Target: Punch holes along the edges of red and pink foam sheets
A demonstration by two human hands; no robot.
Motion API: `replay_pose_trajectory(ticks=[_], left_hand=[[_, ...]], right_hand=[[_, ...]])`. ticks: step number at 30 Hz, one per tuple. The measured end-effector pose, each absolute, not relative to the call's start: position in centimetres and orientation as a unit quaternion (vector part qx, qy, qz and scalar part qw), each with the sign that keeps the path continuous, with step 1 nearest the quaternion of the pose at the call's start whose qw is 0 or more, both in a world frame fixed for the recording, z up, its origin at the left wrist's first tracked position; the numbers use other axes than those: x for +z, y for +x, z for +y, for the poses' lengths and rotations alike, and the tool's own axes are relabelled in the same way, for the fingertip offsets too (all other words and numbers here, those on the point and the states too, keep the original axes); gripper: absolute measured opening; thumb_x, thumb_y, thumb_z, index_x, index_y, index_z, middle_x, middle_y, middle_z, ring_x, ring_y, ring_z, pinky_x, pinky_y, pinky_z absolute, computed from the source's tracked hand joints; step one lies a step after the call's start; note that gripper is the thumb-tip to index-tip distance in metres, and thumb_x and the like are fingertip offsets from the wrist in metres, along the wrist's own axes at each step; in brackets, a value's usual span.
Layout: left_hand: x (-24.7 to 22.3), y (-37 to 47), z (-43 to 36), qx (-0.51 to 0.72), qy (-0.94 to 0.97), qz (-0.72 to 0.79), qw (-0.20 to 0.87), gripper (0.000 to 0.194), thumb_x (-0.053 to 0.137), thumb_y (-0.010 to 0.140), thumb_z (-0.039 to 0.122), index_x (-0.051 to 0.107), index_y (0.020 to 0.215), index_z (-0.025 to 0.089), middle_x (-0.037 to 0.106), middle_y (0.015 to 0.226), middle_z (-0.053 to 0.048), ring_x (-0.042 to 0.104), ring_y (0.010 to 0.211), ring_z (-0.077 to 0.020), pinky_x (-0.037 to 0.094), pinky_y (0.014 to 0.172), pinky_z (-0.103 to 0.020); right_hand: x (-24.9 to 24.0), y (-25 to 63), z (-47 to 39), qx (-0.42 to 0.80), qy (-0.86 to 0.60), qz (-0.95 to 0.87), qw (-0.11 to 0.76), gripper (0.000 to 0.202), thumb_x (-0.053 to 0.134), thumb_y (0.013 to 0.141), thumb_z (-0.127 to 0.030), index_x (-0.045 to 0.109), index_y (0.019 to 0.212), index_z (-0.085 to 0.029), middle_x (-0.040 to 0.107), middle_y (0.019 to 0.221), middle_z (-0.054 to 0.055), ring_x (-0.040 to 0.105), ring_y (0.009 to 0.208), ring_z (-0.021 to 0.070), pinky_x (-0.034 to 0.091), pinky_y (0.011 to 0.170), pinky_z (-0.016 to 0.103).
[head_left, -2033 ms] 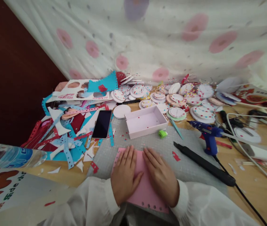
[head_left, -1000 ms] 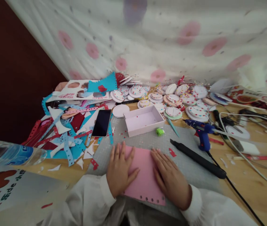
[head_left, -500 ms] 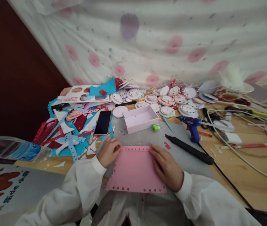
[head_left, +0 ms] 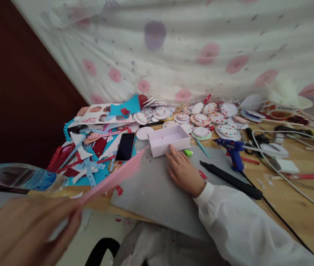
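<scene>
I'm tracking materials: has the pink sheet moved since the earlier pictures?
Yes, leftward against the grey mat: the pink sheet, earlier over the mat's near part, now slants across its left edge in view, held in the left hand.

Worn on the head, looking forward and down upon the pale brown wooden table (head_left: 292,207). Reaching back to the white hanging sheet with pink flowers (head_left: 179,48). Very near the bare left hand (head_left: 29,227), less near the bare right hand (head_left: 184,171).
</scene>
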State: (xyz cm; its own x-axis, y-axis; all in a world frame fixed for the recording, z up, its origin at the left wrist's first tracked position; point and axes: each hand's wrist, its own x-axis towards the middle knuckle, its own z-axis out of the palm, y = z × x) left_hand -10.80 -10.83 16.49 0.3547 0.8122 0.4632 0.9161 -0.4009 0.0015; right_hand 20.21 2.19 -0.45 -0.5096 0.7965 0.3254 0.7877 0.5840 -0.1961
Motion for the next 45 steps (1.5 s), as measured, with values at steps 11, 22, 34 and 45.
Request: replay_pose_trajectory(ticks=[11,22,34,45], left_hand=[[1.9,3.8,-9.1,-0.043,-0.875,-0.482,-0.013,0.012,0.054,0.084,0.012,0.056,0.074,0.019,0.060,0.069,-0.002,0.057,0.065,-0.0203,0.043,0.062,-0.035],[2.5,0.7,-7.2,0.031,-0.898,-0.398,-0.183,0.094,0.055,0.078,0.062,0.017,0.149,0.012,0.017,0.155,-0.019,0.015,0.143,-0.0359,0.021,0.112,-0.055],[1.0,-3.0,-4.9,0.001,-0.908,-0.381,-0.175,0.103,0.050,0.073,0.075,0.016,0.150,0.015,0.024,0.154,-0.015,0.017,0.143,-0.0320,0.021,0.114,-0.047],[-0.3,2.5,-3.4,-0.065,-0.828,-0.549,-0.094,0.081,0.041,0.085,0.066,0.032,0.144,0.011,0.034,0.149,-0.018,0.029,0.135,-0.0364,0.028,0.104,-0.051]], right_hand=[[0.3,28.7,-2.2,-0.058,-0.537,-0.806,0.242,0.040,0.042,0.090,-0.022,0.047,0.129,-0.015,0.053,0.134,0.016,0.051,0.121,0.0265,0.034,0.104,0.049],[-2.1,35.5,-5.2,-0.116,-0.667,-0.725,0.126,0.041,0.043,0.088,-0.040,0.062,0.111,-0.010,0.060,0.109,0.020,0.056,0.094,0.0367,0.049,0.072,0.051],[-0.8,34.7,-6.3,-0.051,-0.635,-0.751,0.171,0.033,0.035,0.093,-0.044,0.052,0.107,-0.019,0.066,0.085,0.013,0.065,0.076,0.0295,0.049,0.065,0.044],[0.8,30.7,-8.1,0.102,-0.590,-0.763,0.244,0.029,0.044,0.093,-0.043,0.050,0.109,-0.019,0.069,0.082,0.007,0.068,0.061,0.0191,0.054,0.050,0.027]])
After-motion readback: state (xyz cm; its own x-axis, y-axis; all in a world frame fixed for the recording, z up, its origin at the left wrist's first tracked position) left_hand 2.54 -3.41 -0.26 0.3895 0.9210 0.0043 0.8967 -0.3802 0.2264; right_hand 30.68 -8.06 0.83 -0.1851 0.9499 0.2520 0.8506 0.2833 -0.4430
